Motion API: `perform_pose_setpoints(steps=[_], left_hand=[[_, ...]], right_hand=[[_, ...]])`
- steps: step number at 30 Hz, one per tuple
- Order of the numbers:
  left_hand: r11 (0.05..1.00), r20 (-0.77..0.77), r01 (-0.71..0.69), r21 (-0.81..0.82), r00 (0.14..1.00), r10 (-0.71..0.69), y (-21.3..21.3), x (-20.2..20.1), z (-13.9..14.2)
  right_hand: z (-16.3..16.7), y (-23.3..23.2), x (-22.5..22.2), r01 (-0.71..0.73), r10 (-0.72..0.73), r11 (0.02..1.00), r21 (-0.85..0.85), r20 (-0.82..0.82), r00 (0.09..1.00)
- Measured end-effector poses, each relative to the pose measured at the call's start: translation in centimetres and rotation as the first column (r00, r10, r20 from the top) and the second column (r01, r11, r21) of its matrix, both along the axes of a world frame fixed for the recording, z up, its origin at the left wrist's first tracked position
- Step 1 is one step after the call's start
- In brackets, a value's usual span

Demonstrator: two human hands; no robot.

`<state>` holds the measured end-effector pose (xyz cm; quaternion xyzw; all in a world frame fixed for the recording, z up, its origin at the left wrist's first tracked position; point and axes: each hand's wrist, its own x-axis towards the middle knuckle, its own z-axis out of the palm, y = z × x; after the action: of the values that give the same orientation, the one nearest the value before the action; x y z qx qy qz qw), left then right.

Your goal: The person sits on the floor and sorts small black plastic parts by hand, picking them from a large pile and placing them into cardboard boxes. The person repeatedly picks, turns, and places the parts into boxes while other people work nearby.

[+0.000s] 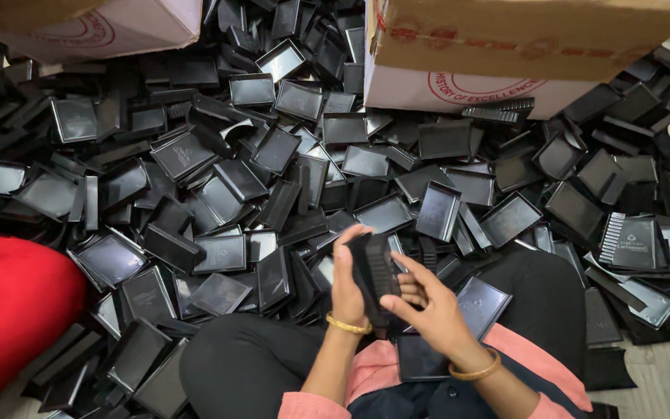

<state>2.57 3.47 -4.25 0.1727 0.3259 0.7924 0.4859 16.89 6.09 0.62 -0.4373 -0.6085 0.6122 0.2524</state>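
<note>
1. Grip: the left hand (348, 283) is wrapped around a stack of black plastic pieces (374, 275), fingers clamped on its far side, thumb toward the body. The right hand (428, 310) is curled against the stack's near right face, fingertips touching it; whether it pinches a single piece cannot be told.
2. Key relation: the stack stands nearly upright between the two hands, its long axis running from the wrists up toward the pile, slightly tilted left at the top. The left hand carries it; the right hand lies just beside it, to the right and a little lower.
3. Position: the stack is held above the lap, just short of the near edge of the pile of black trays (296, 171).
4. On the lap: a flat black tray (482, 302) lies just right of the stack, under the right hand; another dark tray (420, 361) lies below the stack, by the right wrist.
5. Containers: two cardboard boxes stand at the far side of the pile, one (505, 54) beyond the stack and to the right, one (110, 27) far left. Their contents are not visible.
6. A red cushion-like object (9, 310) sits well left of the stack.
</note>
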Motion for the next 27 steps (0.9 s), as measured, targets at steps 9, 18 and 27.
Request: perform_pose_setpoints(steps=[9, 18, 27], left_hand=[[0.993, -0.545, 0.007, -0.120, 0.835, -0.072, -0.3, 0.0, -1.2], [0.989, -0.336, 0.088, -0.121, 0.934, -0.124, -0.3, -0.1, -0.7], [0.993, -0.202, 0.049, -0.103, 0.977, -0.069, -0.6, 0.4, -0.6]], right_hand=[[-1.9, 0.8, 1.5, -0.054, 0.053, 0.998, 0.018, 0.061, 0.997], [0.3, 0.5, 0.6, 0.012, -0.014, 0.999, 0.046, 0.035, 0.999], [1.1, 0.2, 0.9, -0.060, -0.007, 0.969, 0.238, 0.272, 0.962]])
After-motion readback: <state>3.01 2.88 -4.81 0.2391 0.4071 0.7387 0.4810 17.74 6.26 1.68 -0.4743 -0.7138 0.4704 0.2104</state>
